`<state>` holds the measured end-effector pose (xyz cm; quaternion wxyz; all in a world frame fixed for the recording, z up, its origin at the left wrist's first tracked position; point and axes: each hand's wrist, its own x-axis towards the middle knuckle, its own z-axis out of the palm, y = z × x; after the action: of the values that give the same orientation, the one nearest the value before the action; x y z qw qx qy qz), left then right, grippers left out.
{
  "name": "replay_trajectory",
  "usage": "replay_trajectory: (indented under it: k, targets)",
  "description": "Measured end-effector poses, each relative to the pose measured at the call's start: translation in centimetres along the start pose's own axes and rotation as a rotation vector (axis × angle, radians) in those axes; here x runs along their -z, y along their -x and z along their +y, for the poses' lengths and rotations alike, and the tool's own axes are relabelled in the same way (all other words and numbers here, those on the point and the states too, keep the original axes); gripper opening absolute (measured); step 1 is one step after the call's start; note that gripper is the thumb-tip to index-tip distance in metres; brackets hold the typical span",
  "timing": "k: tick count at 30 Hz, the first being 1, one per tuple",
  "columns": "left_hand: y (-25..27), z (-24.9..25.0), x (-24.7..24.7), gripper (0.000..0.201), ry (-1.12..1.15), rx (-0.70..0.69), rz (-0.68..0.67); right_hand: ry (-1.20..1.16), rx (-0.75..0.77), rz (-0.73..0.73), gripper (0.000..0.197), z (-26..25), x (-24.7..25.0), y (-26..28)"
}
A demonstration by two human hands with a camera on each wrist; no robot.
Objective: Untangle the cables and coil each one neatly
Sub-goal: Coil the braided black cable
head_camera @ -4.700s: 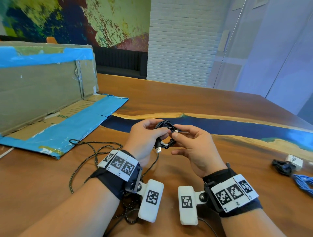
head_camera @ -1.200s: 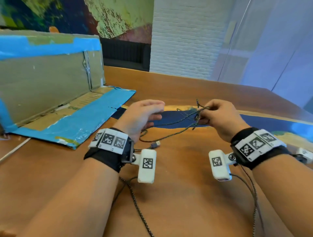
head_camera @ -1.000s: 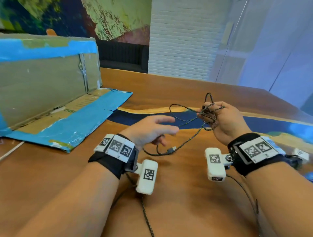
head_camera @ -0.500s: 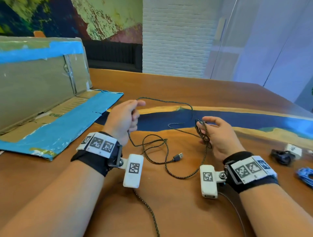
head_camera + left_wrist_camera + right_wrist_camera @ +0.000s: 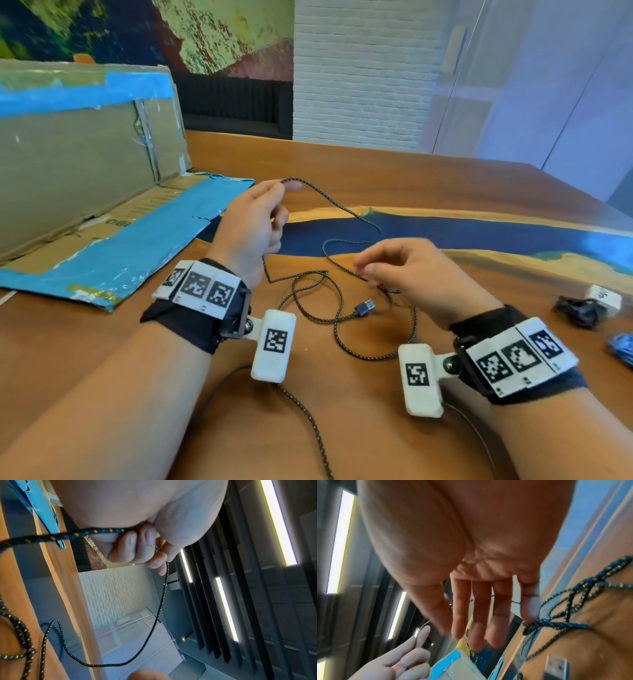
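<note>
A black braided cable (image 5: 337,310) with yellow flecks lies in loose loops on the wooden table (image 5: 394,171), its USB plug (image 5: 364,306) bare between my wrists. My left hand (image 5: 255,219) is raised at the left and grips one strand; the left wrist view shows its fingers (image 5: 137,545) curled round the cable (image 5: 96,532). From there the strand arcs right and drops to the loops. My right hand (image 5: 407,270) hovers over the loops. Its fingers (image 5: 479,608) are straight and hold nothing, and the cable (image 5: 565,624) lies beside the little finger.
A folded cardboard box (image 5: 85,164) with blue tape stands at the left. At the right edge lie a coiled black cable (image 5: 579,310), a white charger (image 5: 604,297) and a blue cable (image 5: 621,347). One braided strand (image 5: 315,428) runs toward the near edge.
My right hand came down and let go of the bunched cable, which now lies in loops on the table. My left hand took a strand and lifted it up and left.
</note>
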<state>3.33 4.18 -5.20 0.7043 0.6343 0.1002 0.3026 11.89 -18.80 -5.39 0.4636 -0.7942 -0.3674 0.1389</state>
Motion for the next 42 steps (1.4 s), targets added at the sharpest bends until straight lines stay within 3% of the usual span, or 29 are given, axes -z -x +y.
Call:
replay_trajectory:
  k: [2, 4, 7, 10, 14, 17, 21, 25, 29, 33, 38, 40, 42]
  targets:
    - [0.0, 0.1, 0.0, 0.032, 0.001, 0.002, -0.015, 0.071, -0.039, -0.178, 0.011, -0.1, -0.7, 0.0]
    - [0.0, 0.4, 0.3, 0.032, 0.028, -0.004, -0.036, 0.178, -0.06, -0.264, 0.018, -0.2, -1.2, -0.6]
    - [-0.2, 1.2, 0.9, 0.032, 0.099, -0.037, -0.058, 0.473, -0.076, -0.393, 0.036, -1.0, -1.8, -1.7]
    - [-0.2, 1.9, 1.8, 0.032, 0.126, -0.076, -0.017, 0.768, -0.134, -0.524, 0.033, -2.1, -2.4, -2.4]
    - [-0.8, 1.9, 3.3, 0.032, 0.067, -0.055, 0.104, 0.866, -0.15, -0.598, 0.007, -2.1, -2.4, -2.7]
    - [-0.9, 1.4, 3.9, 0.03, 0.047, 0.013, 0.183, 0.913, -0.115, -0.549, 0.009, -1.8, -1.8, -2.5]
    - [-1.6, 0.8, 4.4, 0.03, 0.052, 0.07, 0.231, 0.627, -0.106, -0.341, 0.011, -1.4, 0.6, -2.3]
    - [-1.8, 0.6, 4.4, 0.038, -0.016, 0.066, 0.228, -0.127, -0.081, -0.075, 0.029, -0.3, 2.2, -1.9]
    - [-0.1, 1.6, 2.3, 0.035, -0.228, -0.043, 0.242, -0.626, 0.018, -0.026, 0.04, 0.4, 2.1, -1.6]
    - [1.3, 2.1, 0.5, 0.023, -0.323, -0.127, 0.087, -0.845, 0.111, -0.084, 0.043, 0.9, 1.2, -1.0]
    - [2.3, 1.0, -1.6, 0.039, -0.279, 0.031, -0.257, -0.98, 0.27, -0.184, 0.029, 0.1, 0.5, 0.0]
    - [2.8, 0.9, -2.1, 0.021, -0.281, 0.068, -0.332, -0.968, 0.245, -0.103, 0.033, -0.2, 0.7, 0.0]
    - [3.2, 0.9, -2.0, 0.024, -0.287, 0.095, -0.376, -0.942, 0.155, 0.078, 0.042, 0.4, 1.2, -0.4]
